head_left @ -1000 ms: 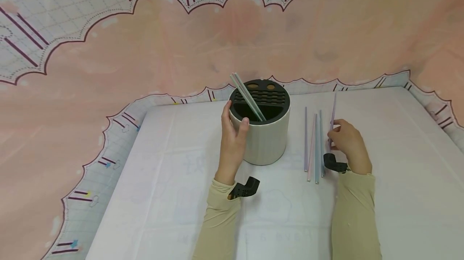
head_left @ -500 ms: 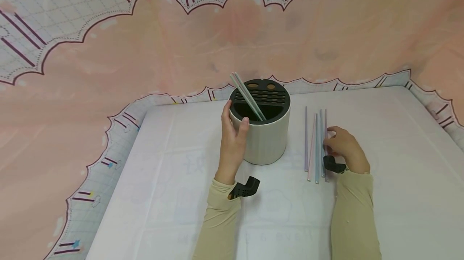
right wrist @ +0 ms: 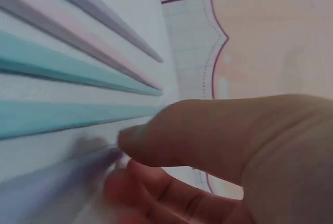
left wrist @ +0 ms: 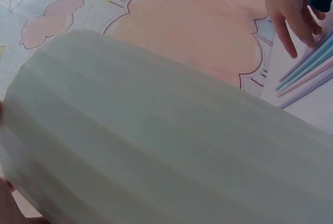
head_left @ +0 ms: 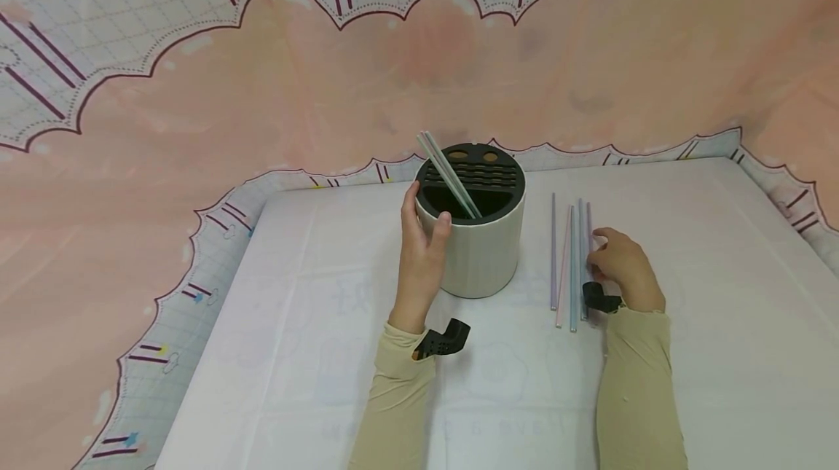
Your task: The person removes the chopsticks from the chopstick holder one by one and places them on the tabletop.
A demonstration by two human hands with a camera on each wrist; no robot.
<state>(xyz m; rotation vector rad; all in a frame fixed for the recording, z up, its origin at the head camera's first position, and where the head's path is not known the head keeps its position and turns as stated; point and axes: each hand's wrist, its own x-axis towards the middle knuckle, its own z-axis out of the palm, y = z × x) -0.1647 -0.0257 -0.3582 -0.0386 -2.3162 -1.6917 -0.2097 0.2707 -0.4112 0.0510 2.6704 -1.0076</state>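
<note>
Head view. Item: one holder (head_left: 478,266), pale body, black slotted lid (head_left: 468,157), upright on the white table (head_left: 295,382). Left hand (head_left: 422,262) grips its left side near the rim, spread to its width, thumb on the near wall. Item: several pale sticks (head_left: 448,178) in the wide front compartment, leaning left over the rim. Item, right of the holder, lying roughly lengthwise: an outer purple stick (head_left: 553,259), a pink stick (head_left: 563,273), two blue sticks (head_left: 573,280), and a near purple stick (head_left: 588,216) at the fingers of the right hand (head_left: 625,266). Risk, as judged: a grip so high on the holder could tip it if the hand pushed sideways; the leaning sticks might then swing along the rim.

Left wrist view. The holder's ribbed wall fills most of the frame; fingertips show at its left edge. The right hand is beyond, just beside the table sticks, fingers pointing down. Contact cannot be told here.

Right wrist view. Thumb and fingers close narrowly about the end of the near purple stick, apparently a pinch; blur hides how firm. A blue stick lies just beside the thumb. Risk, as judged: a loose end-hold could let the stick pivot or drop, and so tight a spacing could make the fingers nudge its blue neighbour.
</note>
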